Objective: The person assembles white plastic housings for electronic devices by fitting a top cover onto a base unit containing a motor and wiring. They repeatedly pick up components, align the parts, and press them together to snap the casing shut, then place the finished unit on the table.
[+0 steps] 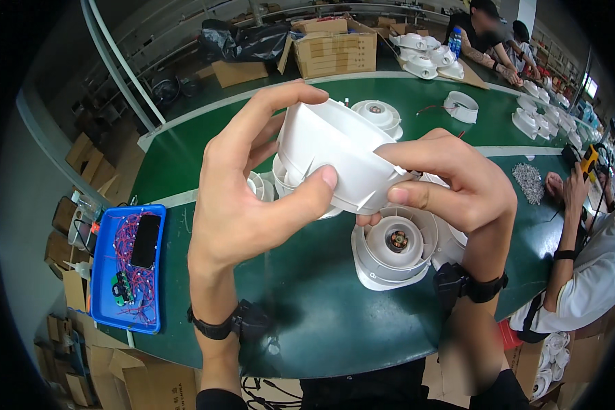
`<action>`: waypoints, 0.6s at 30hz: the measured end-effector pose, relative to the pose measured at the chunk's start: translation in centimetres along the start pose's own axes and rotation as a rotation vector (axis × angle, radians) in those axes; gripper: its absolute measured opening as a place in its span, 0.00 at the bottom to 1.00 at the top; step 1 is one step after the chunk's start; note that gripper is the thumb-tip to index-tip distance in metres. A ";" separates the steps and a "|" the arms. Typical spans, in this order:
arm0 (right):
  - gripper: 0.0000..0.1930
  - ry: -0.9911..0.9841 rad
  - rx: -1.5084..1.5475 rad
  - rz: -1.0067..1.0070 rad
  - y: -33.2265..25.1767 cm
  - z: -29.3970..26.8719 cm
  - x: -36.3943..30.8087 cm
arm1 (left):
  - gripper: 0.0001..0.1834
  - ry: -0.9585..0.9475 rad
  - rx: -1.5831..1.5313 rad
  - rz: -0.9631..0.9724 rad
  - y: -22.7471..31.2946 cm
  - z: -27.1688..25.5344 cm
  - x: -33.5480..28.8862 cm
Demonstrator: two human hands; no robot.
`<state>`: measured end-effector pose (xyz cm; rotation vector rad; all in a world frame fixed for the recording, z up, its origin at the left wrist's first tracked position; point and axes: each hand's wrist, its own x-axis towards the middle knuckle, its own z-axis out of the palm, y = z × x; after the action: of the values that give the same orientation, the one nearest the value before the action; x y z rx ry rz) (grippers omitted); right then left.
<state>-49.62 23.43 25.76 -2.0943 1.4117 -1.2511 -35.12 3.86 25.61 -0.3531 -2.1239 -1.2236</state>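
A white round plastic housing is held up in front of me above the green table, tilted, its open rim facing up and away. My left hand grips its left side, thumb on the front wall and fingers over the far rim. On the right edge my right hand pinches the wall, thumb in front and index finger along the rim. Below the right hand stands a white fan housing with a copper-wound motor core in its middle. More white housings sit behind my hands, partly hidden.
A blue tray holding red and blue wires, a black phone-like slab and a green part stands at the left. A white ring with wires, a bag of small parts and a co-worker's arm are at the right. Cardboard boxes stand behind.
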 end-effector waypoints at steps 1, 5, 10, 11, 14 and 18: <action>0.15 -0.008 0.002 -0.001 0.0 0.0 0.1 | 0.29 0.006 -0.004 -0.007 0.1 -0.1 -0.1; 0.15 -0.015 0.004 0.025 0.1 -0.2 -0.1 | 0.29 0.013 -0.011 -0.007 -0.3 0.1 0.0; 0.15 -0.015 -0.014 0.005 -0.1 -0.2 0.1 | 0.33 -0.007 0.066 -0.025 0.2 -0.1 0.0; 0.15 -0.015 -0.009 0.010 -0.2 -0.2 0.1 | 0.33 -0.003 0.061 -0.026 0.2 -0.1 0.0; 0.15 -0.033 -0.010 0.012 0.2 -0.3 0.0 | 0.33 -0.020 0.065 -0.012 -0.2 -0.2 0.0; 0.14 -0.023 -0.017 0.017 0.0 -0.6 -0.4 | 0.31 -0.031 0.048 -0.013 -0.4 -0.4 0.2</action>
<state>-50.12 23.89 25.95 -2.0969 1.4321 -1.2086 -35.34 3.27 25.61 -0.3400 -2.1818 -1.1788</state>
